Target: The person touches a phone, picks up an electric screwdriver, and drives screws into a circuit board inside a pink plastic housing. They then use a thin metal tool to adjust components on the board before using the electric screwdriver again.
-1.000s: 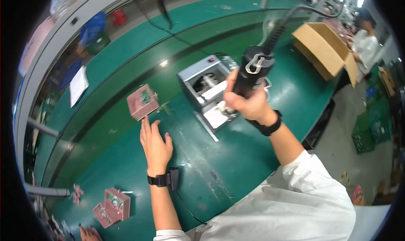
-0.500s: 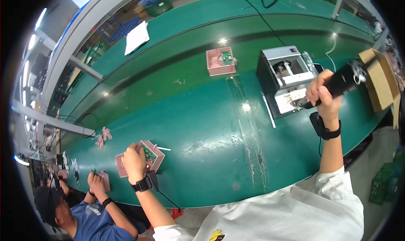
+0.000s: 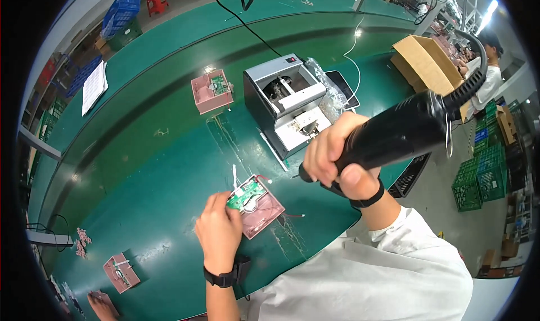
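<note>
My right hand (image 3: 340, 158) is wrapped around a black electric screwdriver (image 3: 394, 132), whose tip points left toward a pink plastic box (image 3: 263, 214). A gap separates tip and box. Inside this open box, a green circuit board (image 3: 247, 194) lies along the far side, with thin wires and small white connectors hanging out. My left hand (image 3: 219, 225) grips the box's left edge, thumb over the rim by the board. Just beyond my right hand stands a grey and black screw feeder (image 3: 259, 99) with a metal pick-up plate (image 3: 309, 124) at its front.
Another pink box with a board (image 3: 212, 96) sits behind, left of the feeder. A third pink box (image 3: 121, 273) lies at lower left, near small pink parts (image 3: 82, 242) and a co-worker's hand (image 3: 101, 307). A cardboard carton (image 3: 430, 62) stands at the far right.
The view has turned right. My right hand has brought the screwdriver away from the feeder toward me. My left hand has moved right with a pink box, leaving another behind at the left.
</note>
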A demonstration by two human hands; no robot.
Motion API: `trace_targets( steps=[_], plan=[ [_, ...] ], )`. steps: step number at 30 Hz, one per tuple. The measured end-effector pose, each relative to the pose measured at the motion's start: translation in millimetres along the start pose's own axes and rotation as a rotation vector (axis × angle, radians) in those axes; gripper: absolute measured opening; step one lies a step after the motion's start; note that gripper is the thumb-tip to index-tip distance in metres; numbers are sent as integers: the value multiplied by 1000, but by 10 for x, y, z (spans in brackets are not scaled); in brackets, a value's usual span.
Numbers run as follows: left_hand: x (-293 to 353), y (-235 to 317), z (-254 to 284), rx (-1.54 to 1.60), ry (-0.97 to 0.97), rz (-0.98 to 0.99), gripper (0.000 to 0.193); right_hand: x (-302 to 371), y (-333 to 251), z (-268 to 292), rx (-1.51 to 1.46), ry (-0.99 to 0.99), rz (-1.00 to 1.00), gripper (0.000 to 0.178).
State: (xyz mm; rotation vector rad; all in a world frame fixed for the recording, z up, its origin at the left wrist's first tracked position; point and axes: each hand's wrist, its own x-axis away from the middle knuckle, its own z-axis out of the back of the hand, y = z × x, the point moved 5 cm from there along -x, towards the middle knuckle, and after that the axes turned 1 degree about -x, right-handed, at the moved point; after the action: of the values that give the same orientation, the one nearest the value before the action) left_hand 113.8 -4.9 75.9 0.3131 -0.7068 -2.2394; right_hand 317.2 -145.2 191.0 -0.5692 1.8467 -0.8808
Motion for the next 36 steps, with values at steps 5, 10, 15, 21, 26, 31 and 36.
trace_targets(
  steps=[5,10,15,21,26,31,36],
  plan=[
    [-80,117,76,-164,175,-261,23,17,213,-244,3,-75,-36,35],
    [-245,167,-5,-63,110,-375,20,-2,675,-339,60,-102,-56,32],
    [-323,123,-65,-11,55,-384,13,-29,900,-396,48,-113,-84,29],
    [-344,105,-68,8,54,-406,11,-63,987,-426,68,-94,-99,27],
    [-355,53,-72,28,50,-396,10,-58,1089,-416,166,-143,-134,27],
    [-354,28,-80,71,40,-380,9,-43,1139,-413,146,-125,-120,27],
    [-349,-8,-108,100,41,-366,7,-50,1191,-424,59,-71,-185,26]
  ],
)
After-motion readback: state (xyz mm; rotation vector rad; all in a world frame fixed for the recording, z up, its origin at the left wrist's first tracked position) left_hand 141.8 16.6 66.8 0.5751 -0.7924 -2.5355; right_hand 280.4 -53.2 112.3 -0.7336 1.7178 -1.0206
